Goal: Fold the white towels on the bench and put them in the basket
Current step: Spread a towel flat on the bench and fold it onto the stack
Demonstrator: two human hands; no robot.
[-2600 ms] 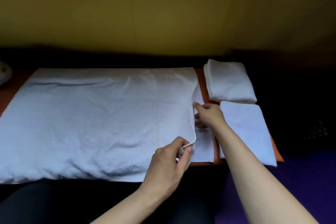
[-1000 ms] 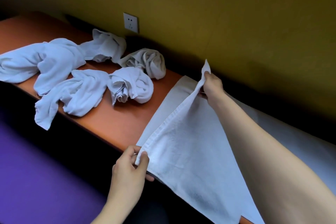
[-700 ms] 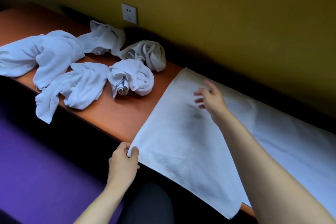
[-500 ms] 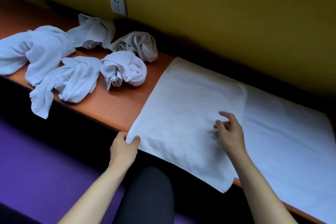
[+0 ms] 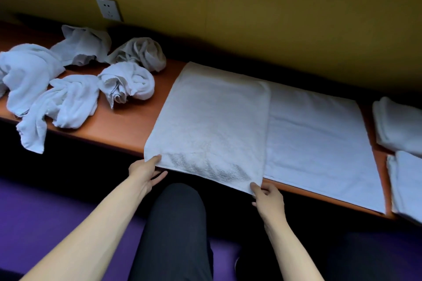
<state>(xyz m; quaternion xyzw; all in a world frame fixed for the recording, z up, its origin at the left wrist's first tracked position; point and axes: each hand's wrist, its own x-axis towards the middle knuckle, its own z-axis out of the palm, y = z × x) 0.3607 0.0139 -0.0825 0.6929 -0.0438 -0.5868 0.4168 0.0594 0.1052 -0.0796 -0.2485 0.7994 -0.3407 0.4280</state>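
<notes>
White terry lies flat under my reach: the towel is spread along the orange bench, with one flap doubled over so a thicker layer sits between my two hands. My left hand pinches the near-left corner of that flap, thumb on top and fingers tucked beneath the overhanging hem; my right hand pinches the near-right corner the same way, fingers closed on the cloth. I hold both corners at the edge nearest me because, I judge, that lets me square the fold and pull it taut before doubling it again. Beyond my left fingertips and off to that side, the crumpled towels wait in a loose heap, kept clear of the working patch. Past my right hand, at the far end of the bench, two folded towels lie side by side, parked until they go into the basket, which I cannot see from here. My knee sits just below the hem.
</notes>
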